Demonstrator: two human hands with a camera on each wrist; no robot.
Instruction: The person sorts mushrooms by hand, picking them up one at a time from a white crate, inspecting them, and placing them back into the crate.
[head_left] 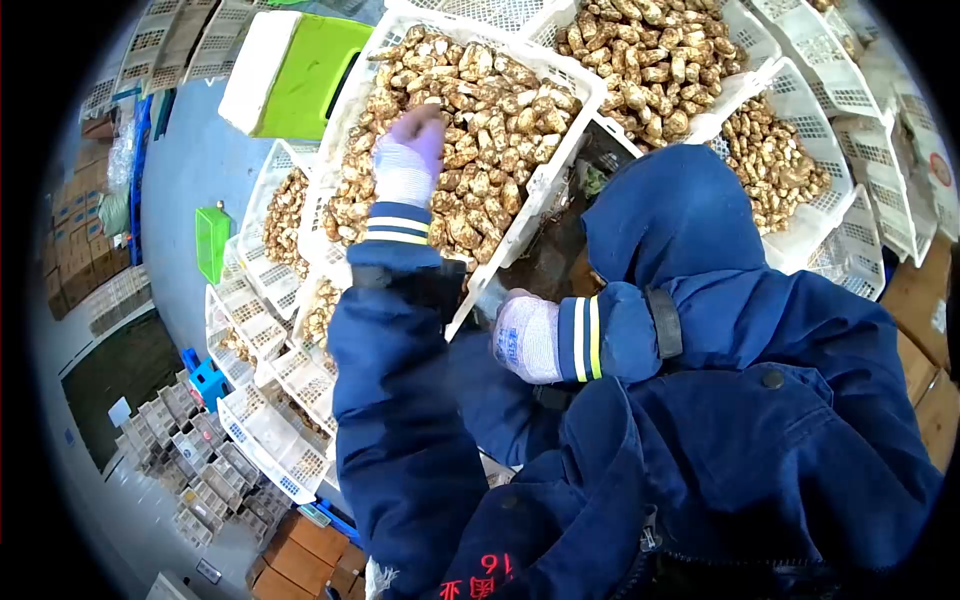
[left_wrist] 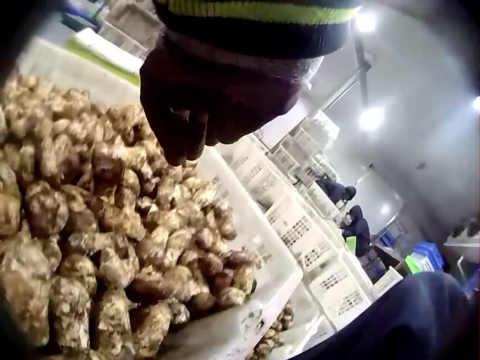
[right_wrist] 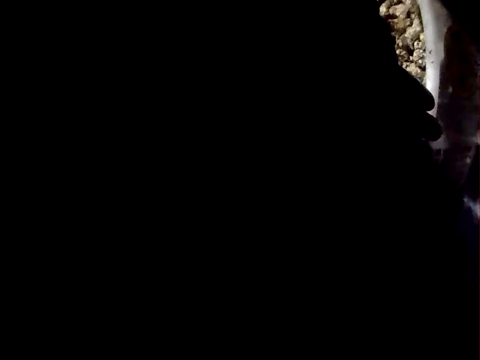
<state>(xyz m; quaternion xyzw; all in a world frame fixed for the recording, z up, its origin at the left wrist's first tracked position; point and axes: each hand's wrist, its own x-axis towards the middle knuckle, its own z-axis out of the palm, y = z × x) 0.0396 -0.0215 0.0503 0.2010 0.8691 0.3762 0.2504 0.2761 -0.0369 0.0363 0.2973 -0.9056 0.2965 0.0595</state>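
Observation:
My left hand (head_left: 415,150), in a pale purple glove, is over a white crate (head_left: 545,190) heaped with stubby, knobby brown-and-cream pieces (head_left: 475,150) that look like mushrooms or tubers. In the left wrist view the dark left hand (left_wrist: 217,97) has bent fingers pointing down, tips right at the pieces. What they hold, if anything, I cannot tell. My right hand (head_left: 527,340), in a white-and-purple glove with blue print, is close to the crate's near corner. Its fingers are mostly hidden in the head view; the right wrist view is nearly black, with two dark fingertips (right_wrist: 429,120) showing.
A second filled crate (head_left: 765,75) stands at the upper right, another (head_left: 840,150) below it. Smaller crates (head_left: 300,380) line the left side. A green-and-white box (head_left: 310,80) sits at the upper left. Two people (left_wrist: 356,225) in dark clothes are farther off.

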